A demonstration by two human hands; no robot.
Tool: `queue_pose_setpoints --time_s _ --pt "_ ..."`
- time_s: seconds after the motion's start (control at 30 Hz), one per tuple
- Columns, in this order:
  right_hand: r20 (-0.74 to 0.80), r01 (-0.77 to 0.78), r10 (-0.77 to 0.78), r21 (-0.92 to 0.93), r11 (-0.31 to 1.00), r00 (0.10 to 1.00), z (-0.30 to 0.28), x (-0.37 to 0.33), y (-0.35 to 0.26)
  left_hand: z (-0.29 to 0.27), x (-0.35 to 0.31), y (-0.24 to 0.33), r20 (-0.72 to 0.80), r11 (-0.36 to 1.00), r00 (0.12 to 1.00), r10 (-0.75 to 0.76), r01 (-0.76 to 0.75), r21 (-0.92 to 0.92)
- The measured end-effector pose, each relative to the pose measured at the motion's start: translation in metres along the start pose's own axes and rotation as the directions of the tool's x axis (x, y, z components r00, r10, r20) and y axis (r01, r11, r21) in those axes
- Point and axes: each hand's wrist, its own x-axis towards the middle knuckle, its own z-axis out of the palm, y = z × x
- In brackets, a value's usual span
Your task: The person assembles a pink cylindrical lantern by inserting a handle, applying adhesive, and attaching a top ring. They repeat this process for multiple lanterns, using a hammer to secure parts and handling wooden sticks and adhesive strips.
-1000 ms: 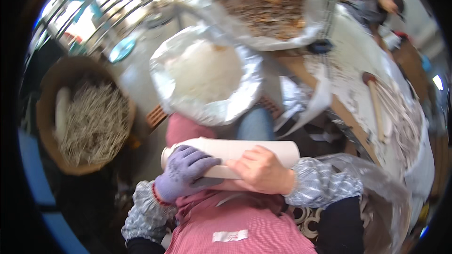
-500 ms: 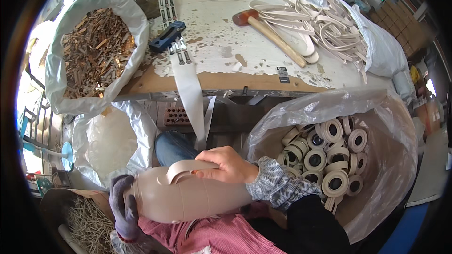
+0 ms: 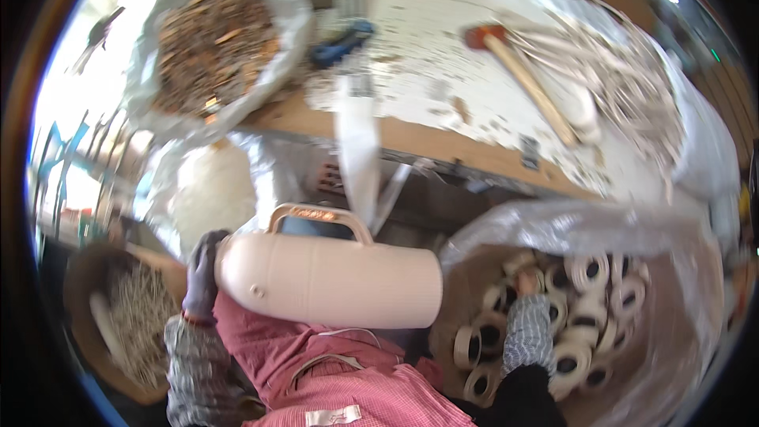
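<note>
A beige-pink vacuum flask (image 3: 340, 285) lies on its side across my lap, its wide base to the right. Its curved handle (image 3: 360, 225) now points away from me. My left hand (image 3: 204, 275), in a grey-purple glove, grips the narrow left end. Well to the right, my bare right hand (image 3: 526, 281) reaches down among several cream ring-shaped parts (image 3: 589, 272) with dark centres. They fill a large clear plastic bag (image 3: 680, 257). Blur and the parts hide my right fingers, so I cannot tell whether they hold anything.
On the worktable (image 3: 427, 130) ahead lie a red-headed mallet (image 3: 530, 83), a heap of cream straps (image 3: 624, 83) and a blue tool (image 3: 343, 44) by a hanging white strip (image 3: 357, 142). Left stand a bag of small brownish pieces (image 3: 217, 39) and a container of thin pins (image 3: 141, 316).
My right hand has left the flask's handle and moved right, down into the bag of ring-shaped parts. The flask has turned, its handle swinging away from me. My view has shifted.
</note>
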Motion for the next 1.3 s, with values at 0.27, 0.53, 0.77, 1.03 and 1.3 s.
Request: queue_pose_setpoints --time_s 0.27,0.53,0.77,1.03,1.3 --pt "-0.042 -0.144 0.139 -0.213 0.966 0.989 0.028 0.002 -0.045 -0.007 -0.030 0.001 -0.300 0.976 0.933 -0.197 0.158 -0.152" --pt "0.749 -0.428 -0.368 0.632 0.646 0.551 -0.097 -0.209 -0.326 -0.031 0.003 -0.017 -0.277 0.941 0.933 -0.231 0.142 -0.308" --pt "0.968 -0.498 -0.247 0.190 0.846 -0.050 -0.056 -0.286 -0.463 -0.081 -0.041 -0.045 -0.428 0.900 0.885 -0.183 -0.025 -0.436" --pt "0.685 0.360 -0.401 0.688 0.630 -0.608 0.031 -0.339 -0.438 -0.128 -0.146 -0.052 -0.608 0.831 0.758 -0.236 -0.168 -0.531" --pt "0.650 0.186 -0.742 0.718 0.671 0.166 0.077 -0.292 -0.530 -0.124 -0.178 -0.074 -0.647 0.758 0.668 -0.366 -0.189 -0.624"
